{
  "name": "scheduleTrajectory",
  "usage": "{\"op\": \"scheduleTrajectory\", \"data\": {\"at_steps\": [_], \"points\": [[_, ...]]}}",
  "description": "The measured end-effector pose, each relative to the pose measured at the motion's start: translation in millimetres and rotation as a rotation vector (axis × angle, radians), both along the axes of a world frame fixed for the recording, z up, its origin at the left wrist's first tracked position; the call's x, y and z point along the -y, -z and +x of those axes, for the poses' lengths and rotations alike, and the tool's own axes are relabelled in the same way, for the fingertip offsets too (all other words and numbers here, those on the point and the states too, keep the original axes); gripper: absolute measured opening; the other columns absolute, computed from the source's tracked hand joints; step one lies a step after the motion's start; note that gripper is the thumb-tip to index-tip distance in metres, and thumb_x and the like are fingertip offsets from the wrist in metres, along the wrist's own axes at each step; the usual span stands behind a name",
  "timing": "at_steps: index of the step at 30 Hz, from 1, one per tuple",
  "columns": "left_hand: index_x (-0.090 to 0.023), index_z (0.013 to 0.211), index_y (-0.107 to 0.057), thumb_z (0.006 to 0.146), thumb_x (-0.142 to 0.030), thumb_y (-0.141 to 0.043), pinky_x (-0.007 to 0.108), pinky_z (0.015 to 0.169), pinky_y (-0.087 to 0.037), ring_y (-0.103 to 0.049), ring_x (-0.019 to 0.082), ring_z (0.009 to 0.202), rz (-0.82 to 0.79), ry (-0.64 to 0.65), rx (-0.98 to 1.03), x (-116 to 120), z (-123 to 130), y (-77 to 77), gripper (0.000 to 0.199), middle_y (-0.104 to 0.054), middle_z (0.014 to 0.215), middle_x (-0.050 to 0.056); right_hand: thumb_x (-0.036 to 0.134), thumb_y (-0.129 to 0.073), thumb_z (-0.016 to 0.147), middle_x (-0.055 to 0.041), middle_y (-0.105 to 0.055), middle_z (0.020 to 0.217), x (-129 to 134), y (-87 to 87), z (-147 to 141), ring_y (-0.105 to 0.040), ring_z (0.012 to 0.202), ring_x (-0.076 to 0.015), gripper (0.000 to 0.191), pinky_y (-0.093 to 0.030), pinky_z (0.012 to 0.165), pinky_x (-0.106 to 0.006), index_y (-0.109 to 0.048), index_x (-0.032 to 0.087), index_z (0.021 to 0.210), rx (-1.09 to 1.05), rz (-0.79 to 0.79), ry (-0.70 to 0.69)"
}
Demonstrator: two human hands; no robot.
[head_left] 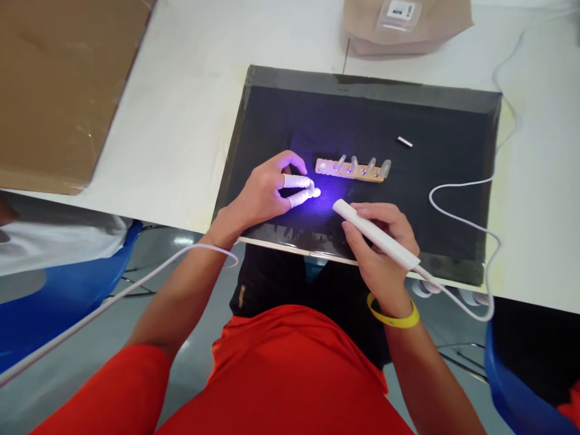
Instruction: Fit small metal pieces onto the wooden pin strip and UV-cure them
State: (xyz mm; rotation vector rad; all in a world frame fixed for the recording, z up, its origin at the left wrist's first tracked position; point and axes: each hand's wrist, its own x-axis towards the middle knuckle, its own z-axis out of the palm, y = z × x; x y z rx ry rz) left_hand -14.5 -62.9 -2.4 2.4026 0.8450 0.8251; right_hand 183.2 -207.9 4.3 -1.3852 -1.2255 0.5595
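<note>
My right hand (pixel 385 241) grips a white handheld UV lamp (pixel 376 232), its cable trailing from the rear end. Violet light from its tip falls on my left hand (pixel 267 187). White finger cots (pixel 296 181) cover the thumb and one finger of that hand, and these two pinch a small pale piece (pixel 316 193). Glare washes out the piece's exact shape. Just beyond lies a narrow strip (pixel 326 167), pink at the left and yellowish at the right. Several clear nail-shaped tips (pixel 371 165) stand on it, tilted.
Under the hands is a black mat (pixel 444 211) with taped edges. A small metallic cylinder (pixel 405 142) lies on it. A brown paper bag (pixel 408 27) stands at the back, cardboard (pixel 58 90) at the left. A white cable (pixel 462 183) curls along the right.
</note>
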Motion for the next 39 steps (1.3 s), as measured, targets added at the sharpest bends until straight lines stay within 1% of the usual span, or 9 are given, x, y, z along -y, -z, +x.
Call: {"op": "scheduleTrajectory", "data": {"at_steps": [4, 13, 17, 19, 23, 26, 30, 33, 39], "points": [[-0.022, 0.093, -0.082, 0.089, -0.029, -0.08, 0.031, 0.078, -0.052, -0.065, 0.015, 0.086, -0.044, -0.024, -0.003, 2, 0, -4.2, 0.008, -0.075, 0.111, 0.006, 0.015, -0.078, 0.089, -0.004, -0.077, 0.111, 2, -0.3, 1, -0.074, 0.104, -0.021, 0.022, -0.062, 0.09, -0.041, -0.072, 0.029, 0.105, 0.053, -0.004, -0.073], [-0.021, 0.094, -0.083, 0.09, -0.029, -0.082, 0.031, 0.083, -0.055, -0.067, 0.015, 0.086, -0.095, -0.016, 0.038, 3, 1, -5.1, 0.009, -0.076, 0.113, 0.007, 0.014, -0.08, 0.087, -0.0031, -0.079, 0.112, 3, 0.2, -2, -0.076, 0.102, -0.021, 0.023, -0.064, 0.091, -0.042, -0.072, 0.03, 0.103, 0.089, -0.015, -0.107], [-0.022, 0.098, -0.08, 0.087, -0.029, -0.082, 0.032, 0.084, -0.056, -0.066, 0.014, 0.083, -0.264, -0.014, 0.048, 5, -2, -15.1, 0.013, -0.076, 0.117, 0.005, 0.014, -0.08, 0.087, -0.0032, -0.079, 0.112, 4, -0.5, -1, -0.075, 0.103, -0.0207, 0.024, -0.064, 0.091, -0.041, -0.073, 0.03, 0.104, 0.072, -0.007, -0.114], [-0.023, 0.097, -0.08, 0.087, -0.033, -0.082, 0.033, 0.086, -0.058, -0.068, 0.016, 0.087, -0.344, 0.029, 0.074, 4, -5, -19.3, 0.015, -0.076, 0.118, 0.006, 0.014, -0.08, 0.087, -0.0038, -0.079, 0.111, 4, -1.4, 0, -0.075, 0.103, -0.021, 0.024, -0.064, 0.09, -0.041, -0.073, 0.03, 0.104, 0.056, -0.014, -0.109], [-0.026, 0.089, -0.083, 0.085, -0.04, -0.085, 0.036, 0.09, -0.058, -0.072, 0.02, 0.099, -0.436, 0.202, 0.137, -4, -14, -21.5, 0.014, -0.078, 0.112, 0.005, 0.017, -0.081, 0.087, -0.0048, -0.078, 0.108, 4, -3.4, 2, -0.075, 0.103, -0.0231, 0.021, -0.065, 0.085, -0.041, -0.072, 0.029, 0.101, -0.027, -0.023, -0.089], [-0.029, 0.088, -0.084, 0.084, -0.042, -0.086, 0.035, 0.093, -0.058, -0.073, 0.02, 0.102, -0.496, 0.298, 0.1, -12, -20, -23.7, 0.014, -0.079, 0.108, 0.003, 0.018, -0.083, 0.085, -0.0045, -0.078, 0.106, 4, -3.7, 5, -0.074, 0.101, -0.0232, 0.022, -0.066, 0.083, -0.041, -0.072, 0.03, 0.1, -0.116, -0.035, -0.106], [-0.03, 0.09, -0.085, 0.087, -0.042, -0.083, 0.034, 0.099, -0.054, -0.071, 0.02, 0.109, -0.502, 0.359, -0.039, -18, -24, -30.0, 0.013, -0.079, 0.111, 0.002, 0.016, -0.083, 0.085, -0.0033, -0.078, 0.106, 5, -3.6, 9, -0.074, 0.099, -0.0216, 0.025, -0.065, 0.083, -0.04, -0.072, 0.031, 0.102, -0.204, -0.051, -0.158], [-0.03, 0.092, -0.086, 0.088, -0.04, -0.082, 0.035, 0.1, -0.054, -0.07, 0.021, 0.112, -0.486, 0.393, -0.047, -18, -24, -32.2, 0.012, -0.079, 0.115, 0.003, 0.016, -0.083, 0.085, -0.0032, -0.078, 0.106, 6, -4.0, 11, -0.073, 0.1, -0.0211, 0.024, -0.064, 0.082, -0.039, -0.072, 0.03, 0.102, -0.184, -0.075, -0.194], [-0.031, 0.089, -0.086, 0.085, -0.044, -0.084, 0.038, 0.105, -0.055, -0.07, 0.023, 0.115, -0.527, 0.344, -0.062, -16, -23, -31.9, 0.014, -0.079, 0.117, 0.004, 0.019, -0.085, 0.083, -0.0034, -0.078, 0.106, 5, -3.6, 11, -0.074, 0.098, -0.0214, 0.024, -0.065, 0.08, -0.038, -0.073, 0.03, 0.101, -0.153, -0.072, -0.195]]}}
